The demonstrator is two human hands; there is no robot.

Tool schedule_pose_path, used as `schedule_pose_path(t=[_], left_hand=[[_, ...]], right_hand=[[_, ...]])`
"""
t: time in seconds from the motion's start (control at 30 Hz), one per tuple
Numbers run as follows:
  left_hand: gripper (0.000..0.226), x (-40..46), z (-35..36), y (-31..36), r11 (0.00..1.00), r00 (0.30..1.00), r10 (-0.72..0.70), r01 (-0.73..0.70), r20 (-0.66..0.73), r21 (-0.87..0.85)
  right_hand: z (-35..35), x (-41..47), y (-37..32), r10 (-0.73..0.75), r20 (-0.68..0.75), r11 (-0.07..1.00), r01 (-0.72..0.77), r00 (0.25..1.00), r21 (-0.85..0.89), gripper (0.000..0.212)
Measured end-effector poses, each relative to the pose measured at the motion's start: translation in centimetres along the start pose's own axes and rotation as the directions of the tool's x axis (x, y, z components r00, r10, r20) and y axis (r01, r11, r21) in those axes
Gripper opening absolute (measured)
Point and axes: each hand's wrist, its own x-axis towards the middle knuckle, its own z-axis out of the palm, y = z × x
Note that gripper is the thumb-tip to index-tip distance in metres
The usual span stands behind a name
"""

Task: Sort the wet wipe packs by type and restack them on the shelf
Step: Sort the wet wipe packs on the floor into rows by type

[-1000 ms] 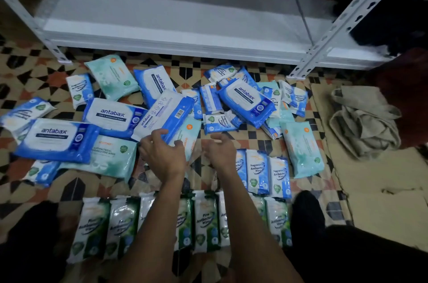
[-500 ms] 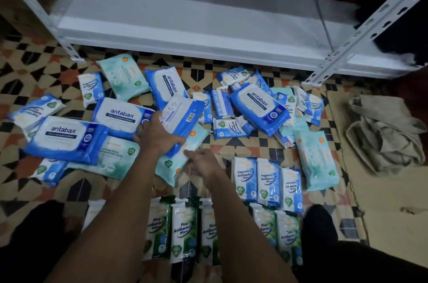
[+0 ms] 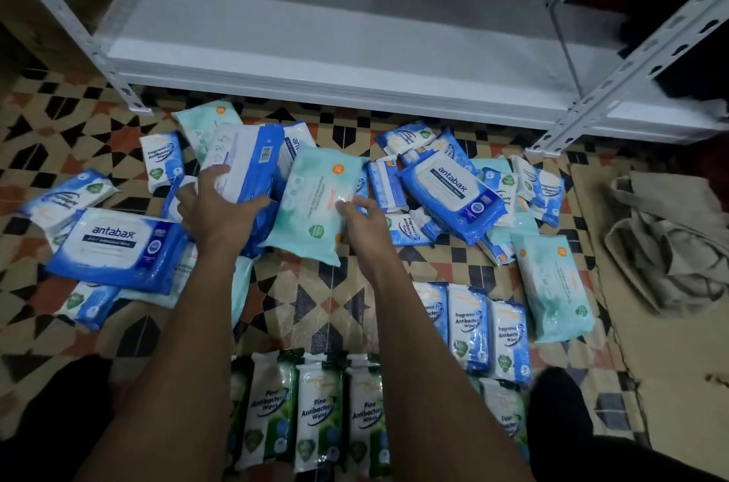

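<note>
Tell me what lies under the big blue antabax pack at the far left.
The blue antabax pack rests on a pale teal pack and small blue-and-white packs, whose edges poke out. The rest of them is covered.

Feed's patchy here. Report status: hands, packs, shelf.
Left hand grips blue pack, back side up. Right hand holds pale green pack. Shelf holds no packs; the rest lie on the floor.
</note>
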Motion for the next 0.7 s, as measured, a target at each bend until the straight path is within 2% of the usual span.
schedule_pose_path(t=[0.03, 0.1, 0.13, 0.2, 0.27, 0.3, 0.4, 0.5, 0.6, 0.7], left_hand=[[0.075, 0.5, -0.1, -0.4, 0.994, 0.997, -0.017, 0.009, 0.078, 0.105], [0.072, 0.7, 0.0, -1.4, 0.973, 0.974, -0.056, 0.004, 0.221, 0.23], [0.068, 0.5, 0.2, -1.7, 0.971, 0.967, -0.047, -0.014, 0.249, 0.241], [0.057, -0.3, 0.8, -1.4, 0.974, 0.976, 0.029, -0.076, 0.218, 0.213], [0.047, -1.5, 2.0, -0.2, 0.964, 0.976, 0.138, -0.172, 0.171, 0.202], [0.043, -2.2, 2.8, 0.5, 0.953, 0.966, 0.193, -0.226, 0.173, 0.2], [0.03, -3.9, 5.8, 3.1, 0.925, 0.921, 0.296, -0.343, 0.255, 0.165], [0.025, -5.0, 8.8, 5.0, 0.871, 0.862, 0.374, -0.453, 0.342, 0.191], [0.044, -5.2, 11.4, 5.8, 0.711, 0.765, 0.462, -0.622, 0.448, 0.329], [0.062, -5.1, 12.8, 5.1, 0.5, 0.683, 0.455, -0.727, 0.572, 0.47]], right_hand=[[0.6, 0.5, -0.2, -0.003, 0.055, 0.997, 0.007, 0.998, -0.074, 0.03], [1.2, 1.5, -0.3, -0.027, 0.147, 0.931, 0.078, 0.989, -0.356, 0.032], [1.0, 2.0, -0.1, -0.053, 0.135, 0.851, 0.115, 0.989, -0.512, 0.033], [0.0, 3.1, -0.1, -0.178, -0.007, 0.688, 0.12, 0.984, -0.715, 0.036], [-1.6, 3.6, -0.5, -0.282, -0.171, 0.627, 0.046, 0.944, -0.778, 0.033], [-2.5, 3.7, -0.6, -0.294, -0.207, 0.58, 0.002, 0.933, -0.815, 0.033], [-4.3, 3.7, -1.1, -0.279, -0.185, 0.375, -0.07, 0.942, -0.924, 0.035], [-5.5, 4.0, -0.8, -0.253, -0.087, 0.258, -0.019, 0.964, -0.966, 0.038], [-6.3, 4.0, 0.7, -0.218, -0.027, 0.16, 0.008, 0.976, -0.987, 0.049], [-6.8, 3.7, 2.4, -0.256, 0.032, 0.089, 0.056, 0.966, -0.994, 0.057]])
